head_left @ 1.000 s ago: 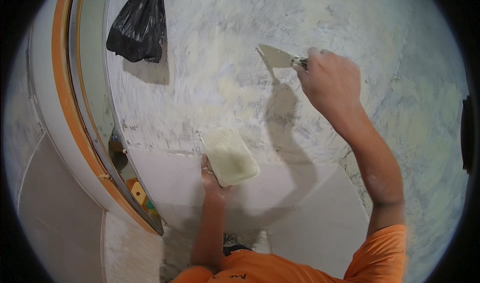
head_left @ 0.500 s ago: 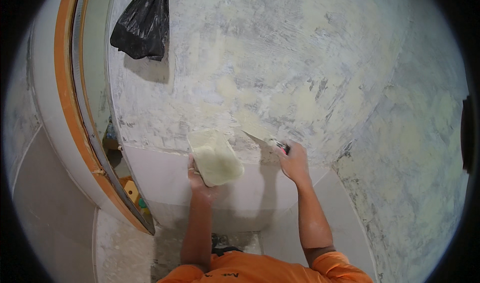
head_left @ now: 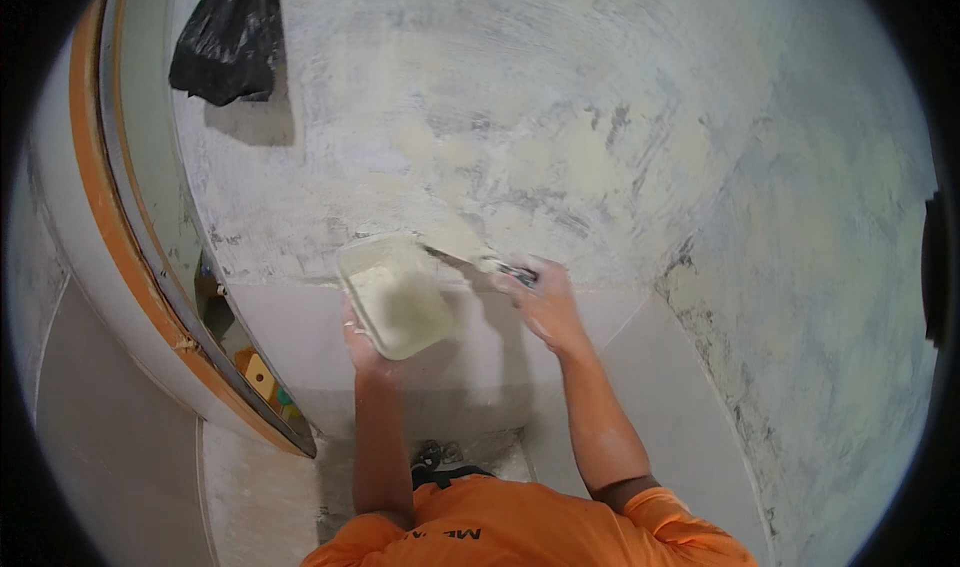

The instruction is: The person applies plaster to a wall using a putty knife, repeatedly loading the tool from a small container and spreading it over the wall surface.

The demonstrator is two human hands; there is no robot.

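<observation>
In my left hand (head_left: pixel 366 345) is a rectangular plastic tub (head_left: pixel 400 302), tilted, with pale cream putty inside and smeared over its walls. The fingers wrap round its lower left side. My right hand (head_left: pixel 548 302) grips the dark handle of a putty knife (head_left: pixel 462 257), whose blade points left and meets the upper right rim of the tub. Putty coats the blade near the handle. Behind both hands stands the wall (head_left: pixel 480 167), patched with cream and grey smears. White residue marks the fingers of both hands.
A black plastic bag (head_left: pixel 232 42) hangs on the wall at upper left. Left of it runs an orange-edged door frame (head_left: pixel 125 222), with a yellow object (head_left: pixel 258 372) in the gap. Smooth pale panels (head_left: pixel 290 317) line the lower wall. A patched side wall (head_left: pixel 830 297) rises at right.
The putty knife has moved left from the wall to the tub's rim. My view has shifted, so bag and door frame sit farther left.
</observation>
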